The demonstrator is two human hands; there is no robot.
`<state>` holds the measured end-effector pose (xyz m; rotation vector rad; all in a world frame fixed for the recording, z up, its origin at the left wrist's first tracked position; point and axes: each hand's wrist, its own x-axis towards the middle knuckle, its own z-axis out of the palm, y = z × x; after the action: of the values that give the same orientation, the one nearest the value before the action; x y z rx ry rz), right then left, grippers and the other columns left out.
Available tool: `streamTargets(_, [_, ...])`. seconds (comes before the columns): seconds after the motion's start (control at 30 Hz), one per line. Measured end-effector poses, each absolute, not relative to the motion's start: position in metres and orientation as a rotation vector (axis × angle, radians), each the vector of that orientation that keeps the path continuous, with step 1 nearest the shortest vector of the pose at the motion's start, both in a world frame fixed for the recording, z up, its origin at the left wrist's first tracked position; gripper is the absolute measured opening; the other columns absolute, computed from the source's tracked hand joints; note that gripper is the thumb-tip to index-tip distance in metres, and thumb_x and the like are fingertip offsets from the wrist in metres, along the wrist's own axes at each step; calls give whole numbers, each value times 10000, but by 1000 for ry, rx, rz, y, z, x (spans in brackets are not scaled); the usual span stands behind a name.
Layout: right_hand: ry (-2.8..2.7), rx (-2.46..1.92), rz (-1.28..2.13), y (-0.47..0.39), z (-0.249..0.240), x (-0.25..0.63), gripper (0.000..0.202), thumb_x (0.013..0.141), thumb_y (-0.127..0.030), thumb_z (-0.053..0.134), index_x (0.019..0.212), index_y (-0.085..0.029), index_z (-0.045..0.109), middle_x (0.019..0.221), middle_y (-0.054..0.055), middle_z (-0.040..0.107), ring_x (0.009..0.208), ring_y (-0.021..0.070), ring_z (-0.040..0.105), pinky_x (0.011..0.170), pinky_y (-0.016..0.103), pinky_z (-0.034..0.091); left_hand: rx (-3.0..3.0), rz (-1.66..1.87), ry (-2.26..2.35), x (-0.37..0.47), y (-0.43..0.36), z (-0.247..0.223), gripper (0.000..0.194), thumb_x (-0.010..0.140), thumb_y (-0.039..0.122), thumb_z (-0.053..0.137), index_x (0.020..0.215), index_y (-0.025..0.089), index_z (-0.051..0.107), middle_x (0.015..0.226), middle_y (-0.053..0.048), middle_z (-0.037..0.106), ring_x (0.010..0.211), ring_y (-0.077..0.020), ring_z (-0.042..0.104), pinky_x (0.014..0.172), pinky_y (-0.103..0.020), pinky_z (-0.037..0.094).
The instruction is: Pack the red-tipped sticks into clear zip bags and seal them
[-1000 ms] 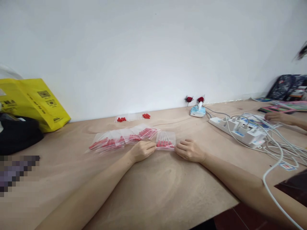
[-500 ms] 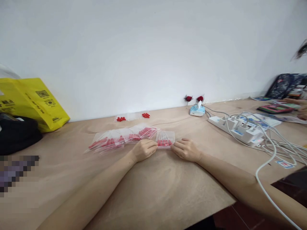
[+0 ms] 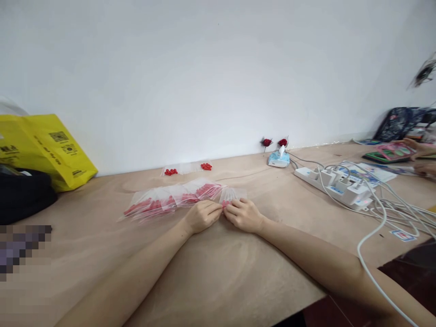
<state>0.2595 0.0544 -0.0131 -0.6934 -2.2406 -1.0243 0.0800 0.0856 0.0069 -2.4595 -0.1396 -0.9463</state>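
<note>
A small clear plastic zip bag [image 3: 235,194] with red pieces inside lies flat on the table between my hands. Its near left corner is pinched by my left hand [image 3: 203,215]. Closed fingers of my right hand [image 3: 244,214] press on the near edge, close to the left fingertips, and cover much of the red contents. Just left of this bag, a fanned pile of similar filled bags [image 3: 170,200] overlaps on the table. Farther back, near the wall, lie more clear bags with a cluster of red pieces [image 3: 170,172] and another red cluster [image 3: 206,166].
A white power strip [image 3: 335,184] with plugs and tangled cables [image 3: 384,213] spreads over the right side. By the wall stand a blue tissue pack [image 3: 278,159] and two dark red flowers. At left are a yellow bag [image 3: 64,154] and a black item. Another person's hand [image 3: 424,147] is at far right.
My right hand has slid left along the bag's near edge, from its right corner to beside my left fingertips. My left hand stays at the left corner. The other person's hands moved a pink-framed item.
</note>
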Motion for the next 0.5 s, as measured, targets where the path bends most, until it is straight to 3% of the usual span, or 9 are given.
streamTargets(0.23, [-2261,-558,-1036,50,-10,270,276,836,-109,399,600,-155,536,600,7,514,596,115,395,519,286,181,-2469,-864,-182,80,83,8,199,841,114,415,713,129,567,660,-32,621,593,-135,565,540,-259,470])
streamTargets(0.5, [-2318,-597,-1054,43,-9,302,240,851,-118,379,701,-135,566,595,14,507,548,105,387,523,274,203,-2497,-885,-202,74,85,5,157,823,107,439,744,145,569,704,-22,630,623,-121,569,586,-249,474])
